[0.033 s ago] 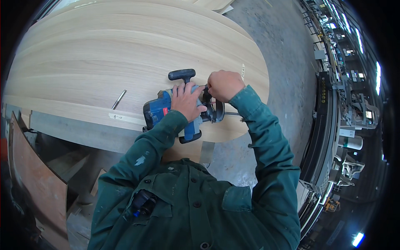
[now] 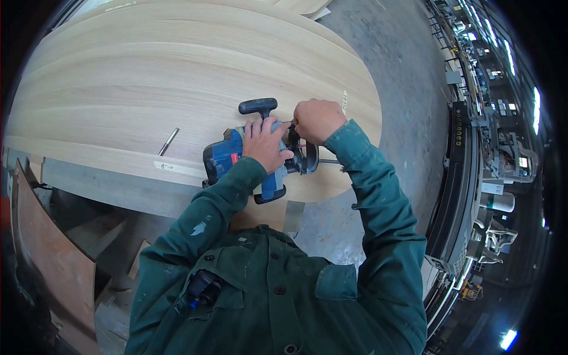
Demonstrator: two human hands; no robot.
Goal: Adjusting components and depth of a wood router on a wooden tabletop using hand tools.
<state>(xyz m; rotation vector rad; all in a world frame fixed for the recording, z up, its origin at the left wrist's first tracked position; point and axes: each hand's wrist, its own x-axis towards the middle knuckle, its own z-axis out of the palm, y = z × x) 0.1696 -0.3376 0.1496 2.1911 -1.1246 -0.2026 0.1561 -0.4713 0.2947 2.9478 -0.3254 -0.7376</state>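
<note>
Power tool (image 2: 223, 157), blue and grey, lies on its side on a pale wooden board (image 2: 195, 71), near the board's rounded right end, in front of the person. Closest to view is the person's dark green jacket (image 2: 278, 307), with a black object (image 2: 204, 290) in the chest pocket on the person's left. Beyond it, the left hand (image 2: 264, 144) rests half spread over the tool's body, thumb apart from the fingers. The right hand (image 2: 316, 121) is curled in at the tool's black end; its fingertips are hidden, so one cannot tell how tightly they close or on what. One black handle (image 2: 258, 106) points away from the person, and a thin bar (image 2: 329, 161) sticks out to the right. Well apart on the left lies a short metal rod (image 2: 169, 142), just above a paper label (image 2: 179, 170). Another label (image 2: 345, 102) lies beyond the right hand. Past the board come the grey floor (image 2: 402, 83), then a long black machine (image 2: 457, 195) and bright lights (image 2: 536, 112).
</note>
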